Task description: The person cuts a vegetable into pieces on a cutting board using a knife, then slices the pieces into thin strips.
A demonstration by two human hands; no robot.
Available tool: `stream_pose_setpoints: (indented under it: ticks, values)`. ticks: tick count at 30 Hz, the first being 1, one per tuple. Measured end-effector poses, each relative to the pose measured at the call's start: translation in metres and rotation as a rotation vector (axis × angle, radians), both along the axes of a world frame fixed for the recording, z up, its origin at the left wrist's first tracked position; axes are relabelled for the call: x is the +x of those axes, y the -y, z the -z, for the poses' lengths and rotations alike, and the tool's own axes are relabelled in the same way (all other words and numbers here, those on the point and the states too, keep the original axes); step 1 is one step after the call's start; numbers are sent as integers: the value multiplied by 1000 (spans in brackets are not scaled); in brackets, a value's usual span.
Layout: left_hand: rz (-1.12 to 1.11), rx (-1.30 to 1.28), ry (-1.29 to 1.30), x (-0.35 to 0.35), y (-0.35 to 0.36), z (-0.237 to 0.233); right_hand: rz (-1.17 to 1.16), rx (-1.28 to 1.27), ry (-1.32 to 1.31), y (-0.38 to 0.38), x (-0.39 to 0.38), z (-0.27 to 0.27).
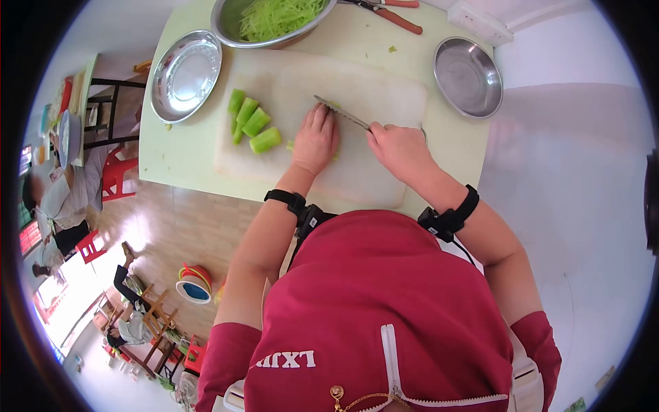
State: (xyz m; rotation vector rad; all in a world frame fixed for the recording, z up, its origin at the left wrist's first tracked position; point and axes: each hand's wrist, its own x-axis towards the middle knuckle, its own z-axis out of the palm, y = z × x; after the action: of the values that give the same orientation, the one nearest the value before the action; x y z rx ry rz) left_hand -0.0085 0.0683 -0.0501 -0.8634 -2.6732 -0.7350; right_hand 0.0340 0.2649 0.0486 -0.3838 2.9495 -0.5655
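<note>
Stood over a pale green rectangular tabletop (185, 161), both hands out in front. Worked on a wide white plastic cutting board (371, 175) lying directly beneath the hands, probably set there to give the blade a flat bed. Had a big round steel bowl (230, 36), heaped with thin green vegetable shreds (278, 15), just beyond the fingertips, likely for easy reach. Had a shallow round steel plate (185, 75) well out to the left of the left hand, and a second steel plate (468, 77) beyond and to the right of the right hand.

Pressed the left hand (314, 141) down, fingers together and curled, onto a pale green vegetable chunk (291, 145) almost wholly hidden underneath; judged a hold to stop it rolling. Closed the right hand (401, 147) in a fist round the handle of a long steel kitchen knife (341, 112), blade slanting away and leftward to meet the left fingertips. Had four stubby light green vegetable segments (250, 123) lying together on the board, near the left hand on its left side, not touching it.
</note>
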Motion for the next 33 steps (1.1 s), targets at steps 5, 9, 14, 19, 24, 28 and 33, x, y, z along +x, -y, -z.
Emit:
stream_pose_setpoints:
  ticks: [5, 9, 14, 19, 24, 28, 33]
  values:
    - [-18, -67, 61, -3, 1, 8, -87, 121, 16, 1, -4, -8]
    - [-17, -109, 45, -1, 1, 3, -81, 135, 20, 4, -4, -2]
    - [-6, -118, 132, -1, 1, 0, -104, 101, 22, 11, -15, 15]
    - [-16, -14, 55, -3, 0, -2, -41, -5, 5, 6, -33, 17]
    - [-21, 42, 58, -2, 0, 3, -2, 15, 97, -4, -16, 3]
    - [-4, -19, 61, -1, 2, 4, -62, 77, 90, -4, -9, -4]
    - [-16, -68, 81, -2, 2, 5, -105, 117, 94, -4, -10, -2]
